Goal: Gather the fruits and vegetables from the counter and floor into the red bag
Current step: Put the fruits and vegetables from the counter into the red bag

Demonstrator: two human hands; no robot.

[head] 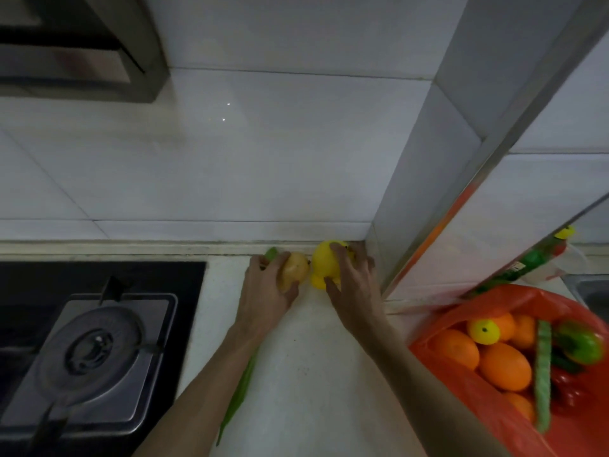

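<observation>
At the back of the pale counter (pixel 306 357), by the wall corner, my left hand (pixel 267 288) wraps around a tan potato (pixel 295 267). My right hand (pixel 352 282) grips a yellow bell pepper (pixel 324 263) right beside it. A long green vegetable (pixel 239 387) lies on the counter under my left forearm, and its far tip shows beyond my left hand. The open red bag (pixel 487 400) sits at the lower right. Inside it are several oranges (pixel 504 366), a yellow fruit (pixel 484 331), a green pepper (pixel 578 346), a long green bean (pixel 543 377) and a red pepper (pixel 570 390).
A gas stove (pixel 95 354) with a round burner fills the lower left. A range hood (pixel 75 47) hangs at the upper left. White wall tiles (pixel 263 153) back the counter, and a tiled column (pixel 438 179) with a metal edge stands right of my hands. A sink corner (pixel 590 295) shows at the far right.
</observation>
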